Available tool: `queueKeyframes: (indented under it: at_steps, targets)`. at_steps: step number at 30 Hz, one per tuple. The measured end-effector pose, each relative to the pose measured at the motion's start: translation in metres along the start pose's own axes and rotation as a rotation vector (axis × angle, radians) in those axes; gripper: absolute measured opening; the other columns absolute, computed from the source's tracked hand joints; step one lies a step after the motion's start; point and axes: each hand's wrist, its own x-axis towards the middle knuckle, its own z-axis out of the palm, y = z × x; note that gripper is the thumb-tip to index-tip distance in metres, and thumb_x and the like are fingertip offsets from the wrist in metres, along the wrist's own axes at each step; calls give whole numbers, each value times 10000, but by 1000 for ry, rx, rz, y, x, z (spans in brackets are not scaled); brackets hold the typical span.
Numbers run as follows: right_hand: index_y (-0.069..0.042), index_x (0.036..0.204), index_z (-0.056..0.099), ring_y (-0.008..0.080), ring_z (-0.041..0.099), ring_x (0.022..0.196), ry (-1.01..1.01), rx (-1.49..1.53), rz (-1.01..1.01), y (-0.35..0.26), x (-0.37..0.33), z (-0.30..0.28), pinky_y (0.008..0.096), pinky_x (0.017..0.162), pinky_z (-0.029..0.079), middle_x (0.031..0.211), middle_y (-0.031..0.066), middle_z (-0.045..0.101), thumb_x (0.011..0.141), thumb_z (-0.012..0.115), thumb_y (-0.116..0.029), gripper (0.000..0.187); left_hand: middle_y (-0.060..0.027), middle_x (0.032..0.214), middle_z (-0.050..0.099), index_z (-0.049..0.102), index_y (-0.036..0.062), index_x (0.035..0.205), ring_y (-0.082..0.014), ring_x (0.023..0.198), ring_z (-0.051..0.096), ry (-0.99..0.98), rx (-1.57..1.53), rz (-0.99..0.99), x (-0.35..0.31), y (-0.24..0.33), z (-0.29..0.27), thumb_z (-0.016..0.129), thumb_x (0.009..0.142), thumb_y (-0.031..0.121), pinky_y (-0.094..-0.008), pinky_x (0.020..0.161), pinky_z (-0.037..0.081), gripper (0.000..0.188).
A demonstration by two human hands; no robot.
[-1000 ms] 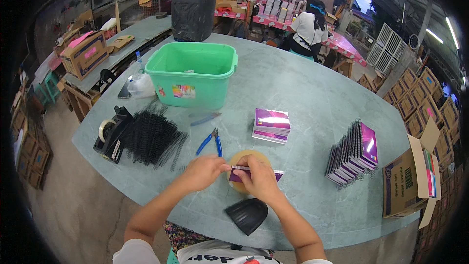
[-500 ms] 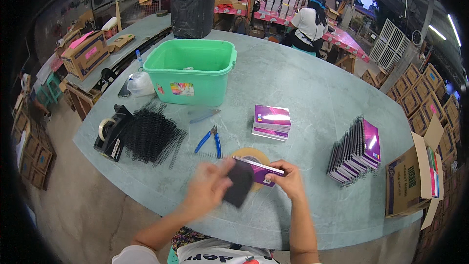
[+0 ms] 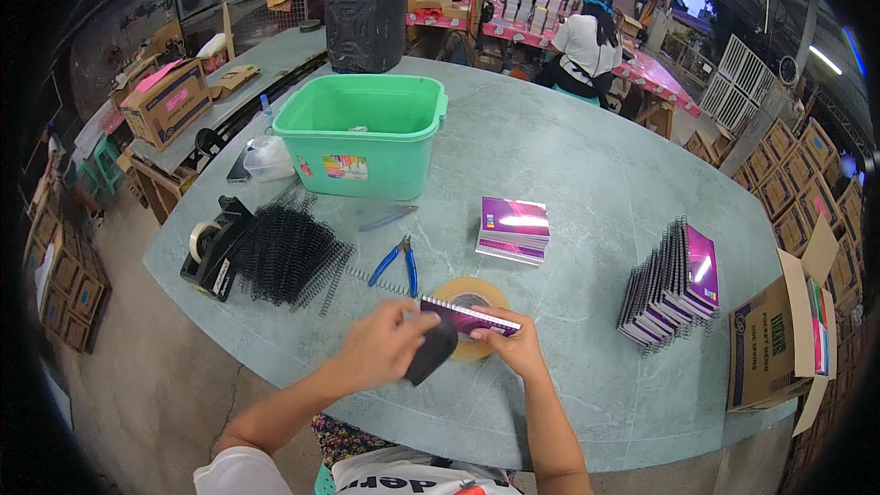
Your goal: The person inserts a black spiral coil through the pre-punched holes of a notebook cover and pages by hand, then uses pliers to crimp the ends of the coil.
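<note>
Right hand (image 3: 510,345): closed on the right end of a small purple notebook (image 3: 461,318), thumb nearest the camera. The notebook sits at lower centre of the frame, tilted slightly down to the right, over a tape roll (image 3: 470,286). Left hand (image 3: 389,341): fingers curled at the notebook's left end, beside a black rounded piece (image 3: 433,350); cannot tell whether they pinch this piece, press it or only overlap it.

A thin wire coil (image 3: 360,274) trails left from near the notebook's left corner, past the blue-handled pliers (image 3: 409,268).

Technique, my judgement: keep the right-hand pinch firm and clear of the pale punched edge; hold that edge straight and the pages flush so the holes stay aligned. Steady, light contact from the left should suit the coil, which looks springy enough to snag if it rubs the pliers.

Unclear: left fingertips motion-blurred; the coil's meeting with the holes too small to resolve; notebook's underside hidden; black piece's upper part covered by the fingers; whether notebook and roll touch, not determinable.
</note>
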Motion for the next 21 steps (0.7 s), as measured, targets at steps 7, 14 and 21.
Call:
queueKeyframes:
  at_steps: [7,14,21]
  targets:
    - [-5,1050,676,107,608,826,69,37,83,8,-3,8,238,757,484,929,54,686,759,752,-64,307,-128,932,534,613,189,1179,-271,784,584,-25,-19,-60,3,2,5,662,748,37,-348,666,505,460]
    - [0,1051,670,127,600,914,45,25,-34,1,-7,10,261,826,469,992,68,675,753,740,-33,309,-92,948,524,610,169,1152,-239,773,577,-160,-116,-52,7,3,3,685,780,153,-339,669,496,379]
    - [-6,1094,644,160,630,885,71,21,47,-10,-1,24,275,804,490,968,80,672,716,741,14,391,-75,936,555,597,134,1077,-235,877,584,-18,-59,33,-29,17,43,657,796,200,-379,759,475,295]
